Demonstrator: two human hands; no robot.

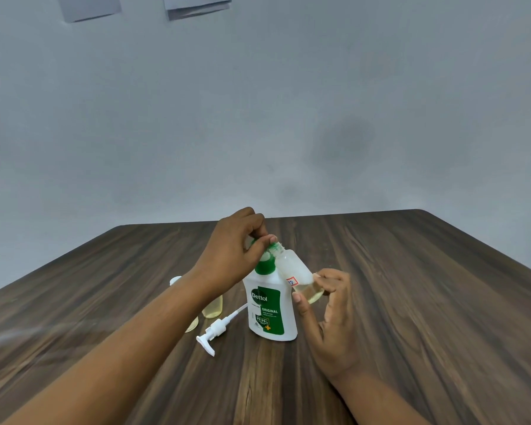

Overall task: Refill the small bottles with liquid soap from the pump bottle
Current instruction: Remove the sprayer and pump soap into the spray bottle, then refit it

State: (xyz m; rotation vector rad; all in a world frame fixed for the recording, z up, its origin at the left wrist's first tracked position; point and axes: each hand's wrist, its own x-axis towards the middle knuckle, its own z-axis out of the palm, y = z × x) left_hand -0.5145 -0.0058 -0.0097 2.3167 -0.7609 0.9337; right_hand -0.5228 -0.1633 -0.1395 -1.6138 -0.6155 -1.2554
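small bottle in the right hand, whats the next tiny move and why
Probably tip the small bottle upright in the right hand, mouth up. It leans against the green top of the Dettol bottle, which the left hand pinches, and holds only a little soap at its base. The pump lies off on the table, so pouring looks next.

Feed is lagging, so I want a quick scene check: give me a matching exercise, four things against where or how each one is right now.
Things:
1 Dettol bottle
2 white pump
3 small labelled bottle
4 left hand

States:
A lying loose on the table
B tilted, held by the right hand
C on the green pump top
D standing on the table

Pairs: 1-D, 2-A, 3-B, 4-C.
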